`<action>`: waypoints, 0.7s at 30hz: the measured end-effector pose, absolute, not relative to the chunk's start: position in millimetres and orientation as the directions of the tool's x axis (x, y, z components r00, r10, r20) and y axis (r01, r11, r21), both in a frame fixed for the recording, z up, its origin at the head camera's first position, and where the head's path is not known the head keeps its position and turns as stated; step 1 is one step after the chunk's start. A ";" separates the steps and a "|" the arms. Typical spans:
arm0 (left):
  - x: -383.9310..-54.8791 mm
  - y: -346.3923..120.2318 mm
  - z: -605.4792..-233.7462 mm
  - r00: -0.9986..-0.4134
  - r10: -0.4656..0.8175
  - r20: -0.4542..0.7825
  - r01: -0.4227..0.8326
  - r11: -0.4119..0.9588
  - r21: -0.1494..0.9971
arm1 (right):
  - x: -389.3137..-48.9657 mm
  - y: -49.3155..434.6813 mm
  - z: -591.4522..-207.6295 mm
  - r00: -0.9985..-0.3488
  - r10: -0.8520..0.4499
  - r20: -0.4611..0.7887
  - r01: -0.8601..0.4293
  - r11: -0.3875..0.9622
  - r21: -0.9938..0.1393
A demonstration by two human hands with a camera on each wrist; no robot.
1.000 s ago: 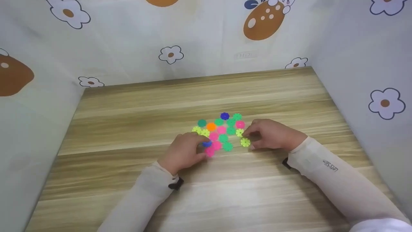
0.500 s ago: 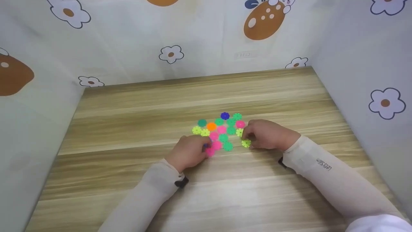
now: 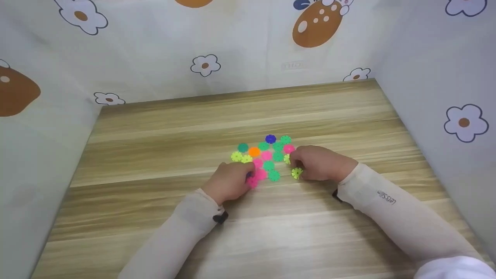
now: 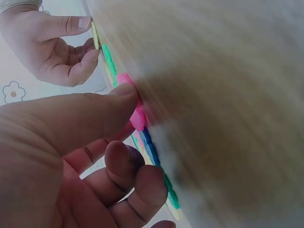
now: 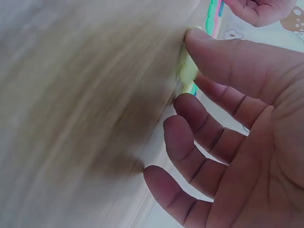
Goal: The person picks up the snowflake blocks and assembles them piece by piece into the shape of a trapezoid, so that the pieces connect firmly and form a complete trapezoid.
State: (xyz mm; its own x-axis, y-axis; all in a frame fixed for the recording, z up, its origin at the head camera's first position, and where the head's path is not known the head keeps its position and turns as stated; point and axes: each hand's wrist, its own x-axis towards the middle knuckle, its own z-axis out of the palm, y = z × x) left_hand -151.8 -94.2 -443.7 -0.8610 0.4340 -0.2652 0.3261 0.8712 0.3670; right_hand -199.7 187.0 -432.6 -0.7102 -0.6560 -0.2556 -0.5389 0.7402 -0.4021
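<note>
Colourful notched plastic discs lie flat in a cluster on the table, among them a green disc [image 3: 274, 175] and an orange disc [image 3: 254, 152]. My left hand [image 3: 230, 181] is at the cluster's near left corner and pinches a pink notched disc [image 4: 137, 118] between thumb and forefinger; a dark blue disc [image 4: 148, 146] lies beside its fingers. On the right side, my right hand [image 3: 321, 163] pinches a yellow-green notched disc [image 3: 297, 173], tilted up on edge [image 4: 95, 34]. Another yellow-green disc [image 3: 286, 158] is partly covered by the right fingers.
The wood-grain table [image 3: 174, 128] is enclosed by pale walls [image 3: 155, 58] printed with flowers and brown fruit. Further discs sit at the cluster's far side, including a dark blue one [image 3: 270, 138] and a teal one [image 3: 243, 147].
My left hand has shifted slightly right and its fingers have closed in over the blue disc onto the pink one. The right thumb and forefinger have closed on the yellow-green disc, which now tilts.
</note>
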 end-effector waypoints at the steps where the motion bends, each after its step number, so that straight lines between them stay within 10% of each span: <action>1: -152.2 -94.1 -443.7 -0.859 0.433 -0.272 0.321 0.871 0.372 | -199.7 187.1 -432.5 -0.713 -0.650 -0.263 -0.530 0.746 -0.403; 14: -148.5 -96.5 -442.0 -0.864 0.432 -0.259 0.281 0.840 0.464 | -190.2 183.9 -433.1 -0.750 -0.623 -0.221 -0.374 0.676 -0.635; 21: -146.3 -99.7 -441.3 -0.896 0.427 -0.121 0.226 0.674 0.703 | -176.7 166.5 -441.9 -0.795 -0.577 -0.190 -0.098 0.431 -0.897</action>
State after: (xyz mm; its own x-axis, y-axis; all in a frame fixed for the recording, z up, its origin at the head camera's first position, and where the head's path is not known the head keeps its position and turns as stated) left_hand -146.3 -99.7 -441.3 -0.8962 0.4269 -0.1208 0.2264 0.6742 0.7030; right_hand -176.7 166.5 -441.9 -0.7945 -0.5768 -0.1900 -0.0982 0.4307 -0.8971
